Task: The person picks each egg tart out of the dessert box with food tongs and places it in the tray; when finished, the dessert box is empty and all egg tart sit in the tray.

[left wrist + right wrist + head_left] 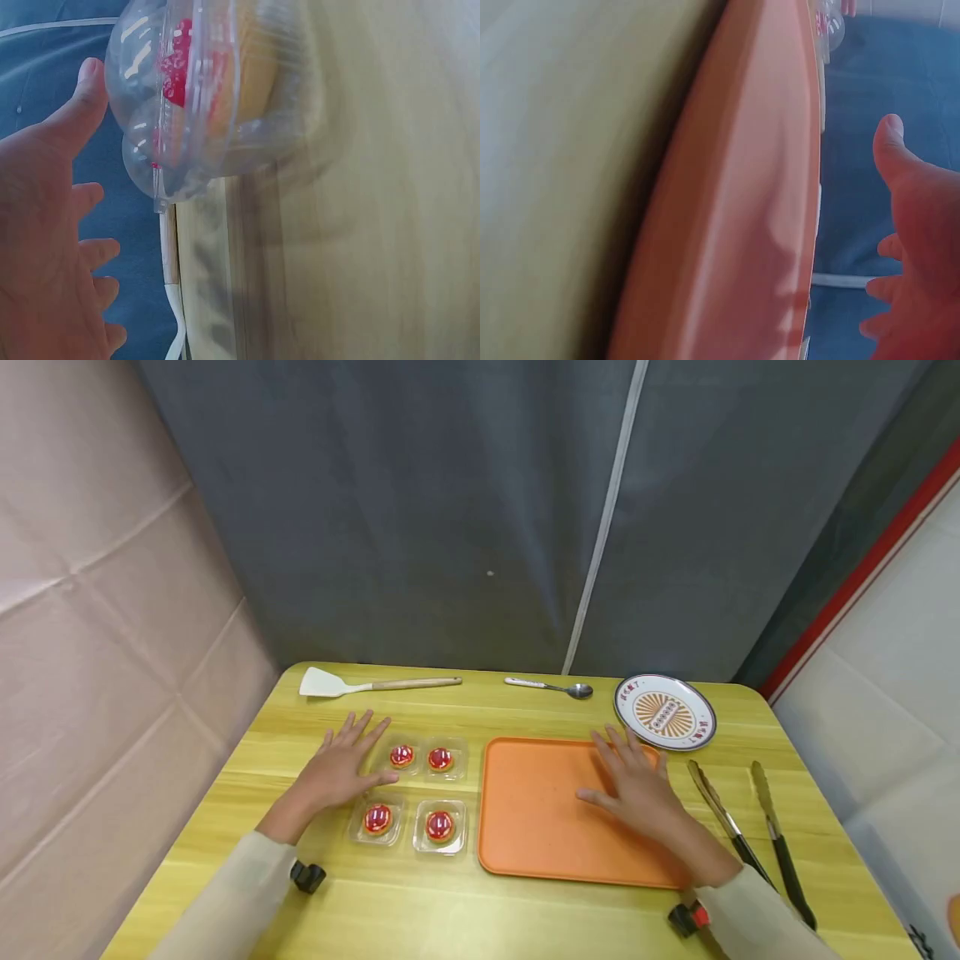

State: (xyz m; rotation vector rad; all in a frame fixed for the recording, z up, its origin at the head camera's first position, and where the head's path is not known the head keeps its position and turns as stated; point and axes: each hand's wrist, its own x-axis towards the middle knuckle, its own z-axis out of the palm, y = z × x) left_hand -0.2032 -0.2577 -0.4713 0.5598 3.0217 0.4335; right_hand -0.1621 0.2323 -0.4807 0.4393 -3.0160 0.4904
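Your right hand (641, 789): fingers spread above orange rectangular tray (536, 831) | left hand (337, 772): fingers spread, left of tray, beside clear plastic boxes (458, 828)

Along the far side of the table (412, 910) lie a spatula (375, 685), a spoon (551, 686) and, more to the right, a round plate (665, 712). Nearer lie black-handled tongs (787, 868). Behind hangs a grey curtain (420, 527).
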